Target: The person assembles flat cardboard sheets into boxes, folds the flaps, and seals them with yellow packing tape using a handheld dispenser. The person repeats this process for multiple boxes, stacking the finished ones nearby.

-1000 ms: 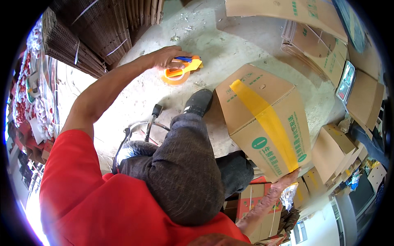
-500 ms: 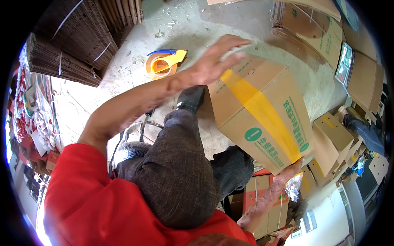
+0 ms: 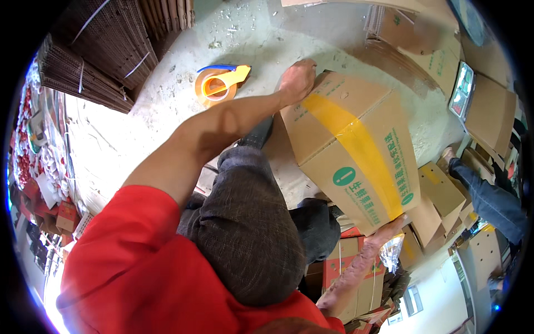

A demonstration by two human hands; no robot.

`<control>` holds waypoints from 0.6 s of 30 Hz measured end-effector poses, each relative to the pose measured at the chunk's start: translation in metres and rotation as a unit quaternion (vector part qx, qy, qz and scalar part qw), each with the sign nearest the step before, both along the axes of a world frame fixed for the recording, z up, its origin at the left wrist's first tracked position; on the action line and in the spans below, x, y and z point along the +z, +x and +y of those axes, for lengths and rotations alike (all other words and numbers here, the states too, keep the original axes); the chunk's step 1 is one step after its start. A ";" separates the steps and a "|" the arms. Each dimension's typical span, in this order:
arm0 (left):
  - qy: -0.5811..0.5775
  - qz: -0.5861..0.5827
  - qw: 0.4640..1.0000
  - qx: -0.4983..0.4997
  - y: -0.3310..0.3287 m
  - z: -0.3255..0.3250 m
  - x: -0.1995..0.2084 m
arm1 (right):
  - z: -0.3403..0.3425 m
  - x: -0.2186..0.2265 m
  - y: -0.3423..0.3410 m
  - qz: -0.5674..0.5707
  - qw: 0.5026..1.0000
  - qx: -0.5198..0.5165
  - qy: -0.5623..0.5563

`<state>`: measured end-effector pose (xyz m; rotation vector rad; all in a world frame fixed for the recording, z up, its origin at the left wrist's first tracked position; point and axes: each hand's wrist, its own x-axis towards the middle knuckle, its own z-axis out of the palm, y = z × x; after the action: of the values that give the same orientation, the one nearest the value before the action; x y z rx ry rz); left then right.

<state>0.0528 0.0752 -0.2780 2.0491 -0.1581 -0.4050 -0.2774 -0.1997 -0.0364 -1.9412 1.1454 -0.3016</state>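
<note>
A brown cardboard box (image 3: 328,142) with green print stands tilted in front of me. Yellow tape (image 3: 356,147) runs over its top and down one side. My left hand (image 3: 297,82) is closed at the box's far left edge, where the tape goes over; its fingertips are partly hidden. With its fingers along the lower right edge, my right hand (image 3: 386,231) holds the box from below, near the other tape end. A yellow tape dispenser (image 3: 227,79) with a blue part and a tape roll lies on the floor, left of the left hand.
Bundled flat cardboard (image 3: 92,50) is stacked at the far left. More cardboard (image 3: 431,58) lies at the far right, near a device with a lit screen (image 3: 463,89). Boxes (image 3: 439,189) and another person's leg (image 3: 484,189) are at the right. My knee (image 3: 245,183) is beside the box.
My left hand has gone from spread fingers above the box's far end to curled fingers at its far left edge. The right hand keeps its hold; the box has barely shifted.
</note>
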 end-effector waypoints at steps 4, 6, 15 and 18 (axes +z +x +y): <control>0.134 0.071 0.988 0.019 -0.030 0.007 -0.047 | -0.035 -0.047 -0.053 0.021 0.999 -0.013 0.033; -0.028 0.044 0.992 -0.116 -0.063 0.072 -0.077 | -0.039 -0.092 -0.118 -0.103 0.985 0.138 0.011; -0.377 0.438 0.791 -0.200 0.023 0.070 0.200 | 0.010 -0.007 -0.058 -0.136 0.964 -0.217 0.067; -0.394 0.415 0.773 -0.274 0.069 0.070 0.287 | 0.034 -0.003 -0.039 -0.148 0.956 -0.241 0.078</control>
<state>0.1222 0.1454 0.0087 0.8250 -0.3145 -1.3200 -0.3167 -0.1653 -0.0390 -1.4018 1.3786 -0.7145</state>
